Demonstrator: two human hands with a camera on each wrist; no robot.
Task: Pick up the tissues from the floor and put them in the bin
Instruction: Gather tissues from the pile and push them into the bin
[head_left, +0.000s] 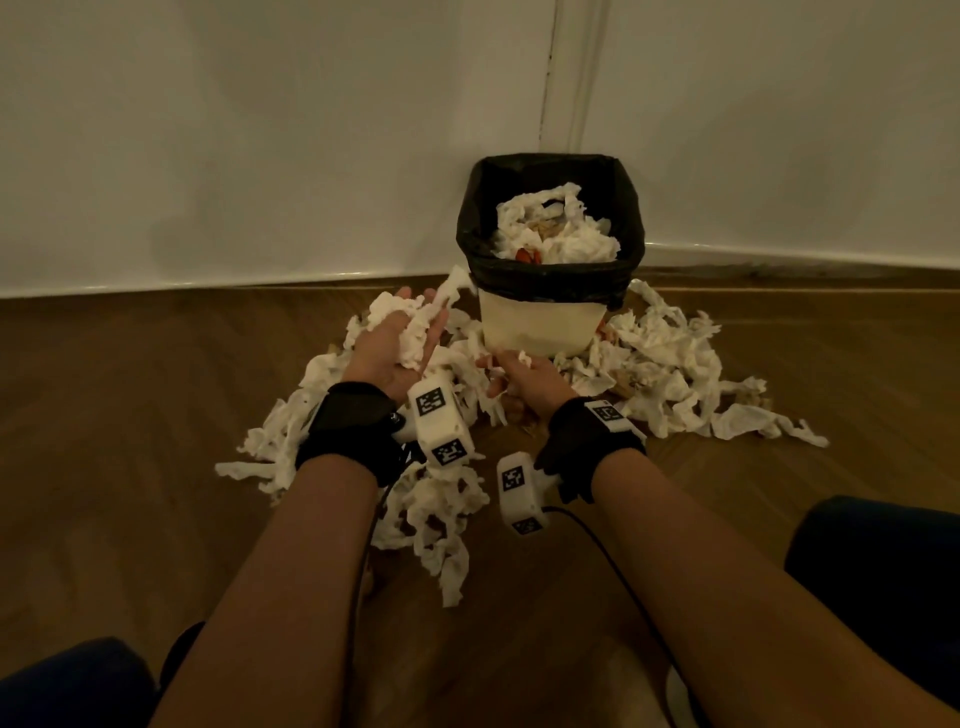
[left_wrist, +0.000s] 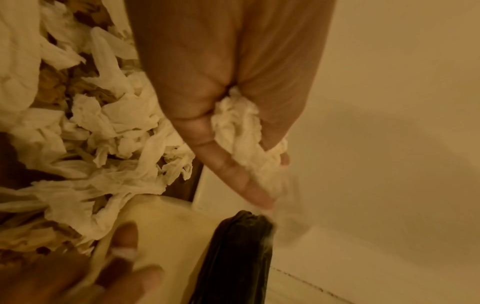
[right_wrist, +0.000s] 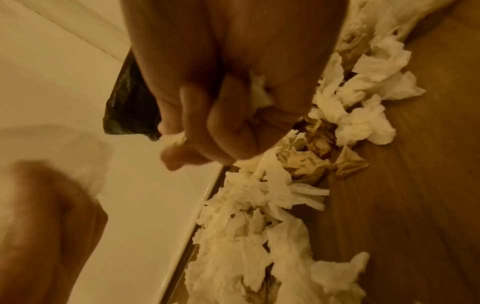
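The step in hand looks like carrying a load to the bin (head_left: 537, 322): the left hand (head_left: 397, 345) is raised just left of its rim, palm up, fingers loosely curled round a wad of tissues (head_left: 410, 322), while the right hand (head_left: 524, 376), low in front of the bin's cream wall, has its fingers closed on a small scrap of tissue (right_wrist: 259, 93). Next, both loads need lifting over the black liner (head_left: 550, 280) and releasing inside, without snagging the trailing strips. The bin already holds a heap of tissues with something orange among them, and many more tissues on the floor (head_left: 670, 374) lie around its base
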